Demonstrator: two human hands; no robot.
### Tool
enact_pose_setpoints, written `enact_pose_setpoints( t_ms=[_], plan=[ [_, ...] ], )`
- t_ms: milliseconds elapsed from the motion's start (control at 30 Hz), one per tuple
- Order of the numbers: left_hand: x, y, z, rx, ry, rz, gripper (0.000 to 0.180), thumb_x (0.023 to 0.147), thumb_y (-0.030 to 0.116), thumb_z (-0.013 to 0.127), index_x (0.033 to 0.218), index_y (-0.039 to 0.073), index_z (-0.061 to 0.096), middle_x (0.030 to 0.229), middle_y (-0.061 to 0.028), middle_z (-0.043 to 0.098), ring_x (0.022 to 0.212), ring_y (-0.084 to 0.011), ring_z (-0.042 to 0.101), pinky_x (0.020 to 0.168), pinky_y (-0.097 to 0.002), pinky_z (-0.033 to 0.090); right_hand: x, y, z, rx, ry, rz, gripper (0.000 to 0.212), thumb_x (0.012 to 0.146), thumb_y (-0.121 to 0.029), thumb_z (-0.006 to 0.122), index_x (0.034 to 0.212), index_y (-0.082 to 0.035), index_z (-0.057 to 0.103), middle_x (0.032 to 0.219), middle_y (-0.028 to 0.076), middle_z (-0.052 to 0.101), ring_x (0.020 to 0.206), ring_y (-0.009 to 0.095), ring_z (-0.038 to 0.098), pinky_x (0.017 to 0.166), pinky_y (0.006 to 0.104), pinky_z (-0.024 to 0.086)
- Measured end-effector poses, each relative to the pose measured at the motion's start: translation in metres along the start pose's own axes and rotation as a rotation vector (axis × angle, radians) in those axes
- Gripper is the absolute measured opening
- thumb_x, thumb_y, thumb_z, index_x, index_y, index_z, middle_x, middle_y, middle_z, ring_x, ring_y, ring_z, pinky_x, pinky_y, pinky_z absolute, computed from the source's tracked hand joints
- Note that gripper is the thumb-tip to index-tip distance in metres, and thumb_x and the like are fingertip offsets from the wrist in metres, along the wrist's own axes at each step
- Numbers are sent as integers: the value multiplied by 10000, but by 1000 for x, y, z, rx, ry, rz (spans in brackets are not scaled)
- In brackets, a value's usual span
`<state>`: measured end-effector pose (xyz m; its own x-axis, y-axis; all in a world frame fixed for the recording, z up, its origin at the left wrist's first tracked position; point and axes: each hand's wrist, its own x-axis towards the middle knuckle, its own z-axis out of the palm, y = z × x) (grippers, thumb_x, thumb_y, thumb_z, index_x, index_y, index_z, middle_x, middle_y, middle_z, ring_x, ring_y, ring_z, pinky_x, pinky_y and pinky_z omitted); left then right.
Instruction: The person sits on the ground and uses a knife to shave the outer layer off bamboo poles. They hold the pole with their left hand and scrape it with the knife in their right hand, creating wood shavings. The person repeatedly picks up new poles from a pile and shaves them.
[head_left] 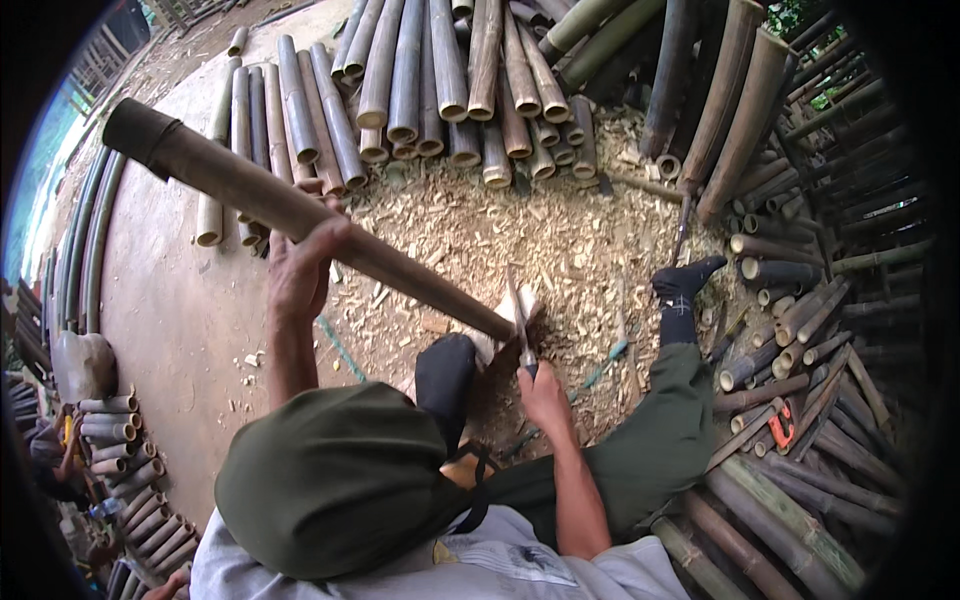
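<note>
My left hand is wrapped round a long brown bamboo tube, which slants from the upper left down to the middle. The tube's lower end meets a pale wooden block on the ground. In my right hand is a knife with a narrow blade and a dark handle. Its blade lies beside the tube's lower end, over the block; whether it touches the tube I cannot tell. My legs, in dark green trousers, are spread around the block, with a dark-socked foot just left of it.
Cut bamboo tubes lie in rows ahead. More tubes are stacked to the right, with an orange-handled saw among them. Wood chips cover the ground. Another person is at the far left.
</note>
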<state>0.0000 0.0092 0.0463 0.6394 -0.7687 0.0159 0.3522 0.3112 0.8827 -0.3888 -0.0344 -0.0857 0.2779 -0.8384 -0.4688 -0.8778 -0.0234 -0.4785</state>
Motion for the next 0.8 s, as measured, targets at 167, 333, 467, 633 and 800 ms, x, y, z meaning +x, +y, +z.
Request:
enact_pose_setpoints(
  t_ms=[167, 333, 467, 633, 800],
  plan=[
    [-2, -25, -12, 24, 554, 292, 459, 785, -8, 902, 1132, -11, 601, 898, -85, 697, 759, -198, 702, 722, -331, 599, -38, -85, -64, 200, 65, -160, 393, 1071, -383, 554, 1086, 10, 560, 884, 317, 676, 892, 538, 660, 760, 598, 492],
    [1, -29, 2, 59, 476, 282, 420, 798, -43, 873, 1116, -10, 601, 913, -82, 690, 787, -183, 693, 749, -325, 589, -58, -99, -76, 442, 387, -476, 245, 1054, -231, 622, 1140, -12, 558, 800, 252, 684, 766, 468, 700, 646, 521, 517],
    [-2, -26, 20, 73, 404, 271, 395, 801, -49, 863, 1098, -4, 606, 931, -76, 690, 811, -173, 686, 768, -313, 577, -11, -36, -4, 35, 78, -24, 385, 1061, -373, 554, 1151, 1, 537, 931, 326, 698, 912, 510, 696, 767, 611, 524],
    [-1, -20, 11, 90, 368, 312, 361, 813, -69, 839, 1087, 10, 618, 960, -74, 695, 832, -154, 679, 784, -304, 569, -14, -81, -53, 46, 72, -146, 398, 1072, -400, 538, 1136, -8, 556, 848, 272, 688, 825, 475, 691, 730, 589, 514],
    [1, -25, -1, 96, 359, 316, 351, 822, -66, 835, 1092, 3, 621, 968, -72, 695, 844, -152, 681, 799, -302, 567, -53, -103, -76, 451, 336, -467, 275, 1053, -234, 609, 1209, -17, 547, 814, 224, 682, 756, 469, 693, 656, 512, 520]
  ],
)
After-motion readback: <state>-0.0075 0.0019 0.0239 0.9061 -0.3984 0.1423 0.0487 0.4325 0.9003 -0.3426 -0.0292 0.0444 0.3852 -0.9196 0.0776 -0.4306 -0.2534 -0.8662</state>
